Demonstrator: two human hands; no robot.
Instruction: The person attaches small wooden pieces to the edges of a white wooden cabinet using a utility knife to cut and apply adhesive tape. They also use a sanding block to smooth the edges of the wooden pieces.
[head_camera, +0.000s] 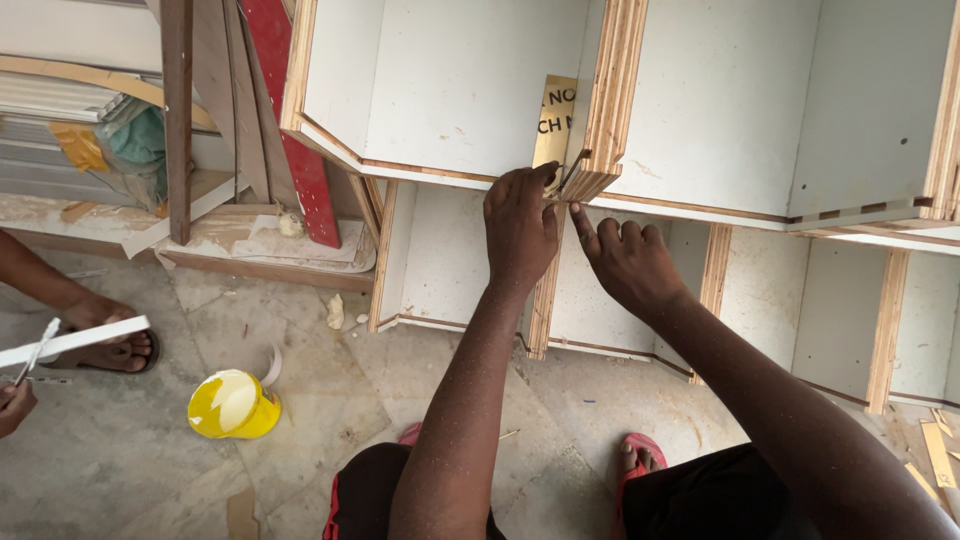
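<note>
The left hand is held up against the front edge of a white wooden cabinet. Its fingers are curled together and closed on a thin dark tool, which looks like a small blade or nail, though its kind cannot be told. The tip of the tool is pressed at the bottom corner of a plywood divider, where the striped wood layers can be seen.

Just beside it, the right hand is kept lower. Its fingers are bent in loosely, and only the pointing finger is stretched up toward the same corner. Nothing is held in it. The two hands are close but a small gap is left between them.

Behind the tool, a yellowish strip with dark print is stuck on the inside wall of the cabinet. Under the hands, more white panels with wooden uprights are seen.

Down below, the person's feet in red sandals are set on the dusty stone floor. A yellow tub with a pale lid is lying on the floor to the left. Further left, another person's foot in a dark sandal is seen, and a white strip is held near it. A red board and brown planks are leaned against the wall at the back.
</note>
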